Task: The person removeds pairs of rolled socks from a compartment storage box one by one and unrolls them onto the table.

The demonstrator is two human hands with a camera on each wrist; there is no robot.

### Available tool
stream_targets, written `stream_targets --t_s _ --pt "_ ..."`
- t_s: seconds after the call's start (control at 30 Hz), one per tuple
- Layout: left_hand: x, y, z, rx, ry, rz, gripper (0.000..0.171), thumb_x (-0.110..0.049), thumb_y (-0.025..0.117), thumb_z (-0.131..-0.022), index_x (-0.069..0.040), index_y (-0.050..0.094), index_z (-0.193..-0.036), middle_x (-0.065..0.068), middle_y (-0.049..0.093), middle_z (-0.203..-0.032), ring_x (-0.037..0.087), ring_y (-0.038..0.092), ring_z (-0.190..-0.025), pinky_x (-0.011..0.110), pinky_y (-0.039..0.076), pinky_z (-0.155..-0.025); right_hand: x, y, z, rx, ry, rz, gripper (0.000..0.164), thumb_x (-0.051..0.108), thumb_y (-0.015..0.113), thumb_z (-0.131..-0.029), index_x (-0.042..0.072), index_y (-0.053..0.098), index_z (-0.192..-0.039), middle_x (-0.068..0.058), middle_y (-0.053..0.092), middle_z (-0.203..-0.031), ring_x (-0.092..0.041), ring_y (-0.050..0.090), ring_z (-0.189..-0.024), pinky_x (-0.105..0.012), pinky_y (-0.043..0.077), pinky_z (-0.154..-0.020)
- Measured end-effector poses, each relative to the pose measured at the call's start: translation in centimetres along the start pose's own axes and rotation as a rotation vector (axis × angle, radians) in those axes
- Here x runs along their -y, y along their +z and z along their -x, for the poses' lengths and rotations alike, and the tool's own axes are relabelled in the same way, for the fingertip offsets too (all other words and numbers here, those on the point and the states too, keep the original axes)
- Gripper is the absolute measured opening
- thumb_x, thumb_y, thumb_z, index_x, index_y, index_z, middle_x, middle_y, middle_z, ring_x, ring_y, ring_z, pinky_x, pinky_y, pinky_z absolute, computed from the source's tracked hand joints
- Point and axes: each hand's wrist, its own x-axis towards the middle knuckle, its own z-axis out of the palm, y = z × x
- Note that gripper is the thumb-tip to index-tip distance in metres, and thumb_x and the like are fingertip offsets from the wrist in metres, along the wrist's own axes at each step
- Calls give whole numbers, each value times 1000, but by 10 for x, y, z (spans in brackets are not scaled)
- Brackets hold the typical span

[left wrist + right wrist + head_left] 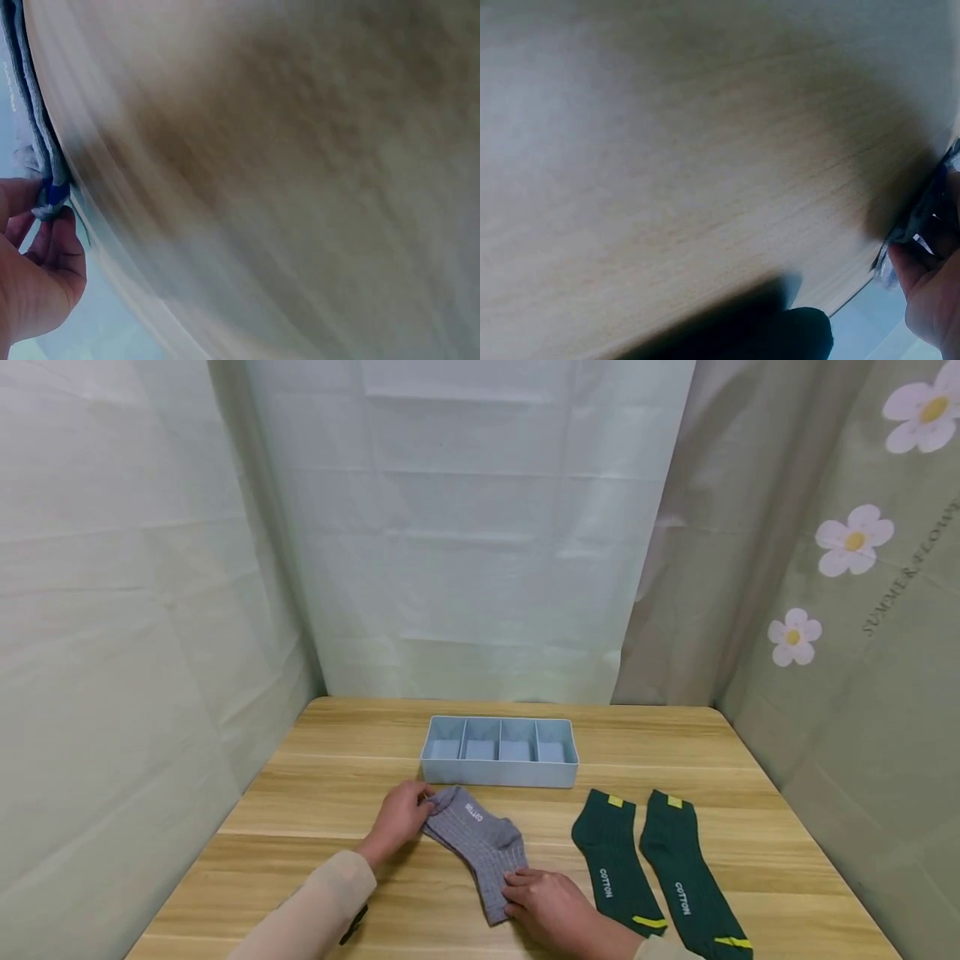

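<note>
A pair of grey socks (pixel 487 843), one laid over the other and marked COTTON, lies slantwise on the wooden table (pixel 300 827). At its upper left end my left hand (pixel 401 817) pinches the edge; the left wrist view shows both sock layers (pixel 37 112) between thumb and fingers of that hand (pixel 45 277). My right hand (pixel 551 906) holds the lower end by its right edge, fingertips on the fabric. In the right wrist view this hand (pixel 934 296) grips a dark sock edge (pixel 922 217), partly cut off by the frame.
Just behind the grey socks stands a light blue box (pixel 498 772) with several compartments. Two dark green socks, a left one (pixel 618 860) and a right one (pixel 682 868) with yellow marks, lie side by side at the right. Pale curtains (pixel 465 568) surround the table.
</note>
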Motion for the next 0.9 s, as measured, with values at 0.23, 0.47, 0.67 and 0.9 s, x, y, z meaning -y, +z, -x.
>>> stream_targets --t_s 0.23,0.47,0.67,0.9 --pt "-2 1 -1 90 -19 -35 20 -19 79 -85 -12 64 -73 -3 55 -70 13 47 -66 33 42 -61 -1 0 1 -3 -6 14 26 24 68 -95 13 75 -117 -1 69 -122 -13 64 -113 -32 54 -90" --pt "1 -4 -1 48 9 -58 15 -8 64 -92 -6 68 -77 4 64 -73 20 58 -68 42 50 -66 0 -1 1 -3 -12 13 26 24 68 -95 12 75 -117 -1 69 -122 -13 64 -113 -31 54 -90" --pt "7 -11 -2 41 -50 -48 15 -4 59 -92 -3 72 -83 8 68 -80 25 63 -75 47 52 -73 -2 -2 1 -1 -20 -4 26 24 67 -95 12 75 -117 -2 68 -122 -14 64 -113 -32 54 -90" --pt "3 -14 -2 67 0 -55 20 -7 69 -90 2 71 -108 14 68 -100 30 65 -93 48 52 -85 -4 -3 1 -1 -47 -31 26 23 66 -96 11 74 -117 -4 68 -123 -15 64 -114 -33 54 -90"
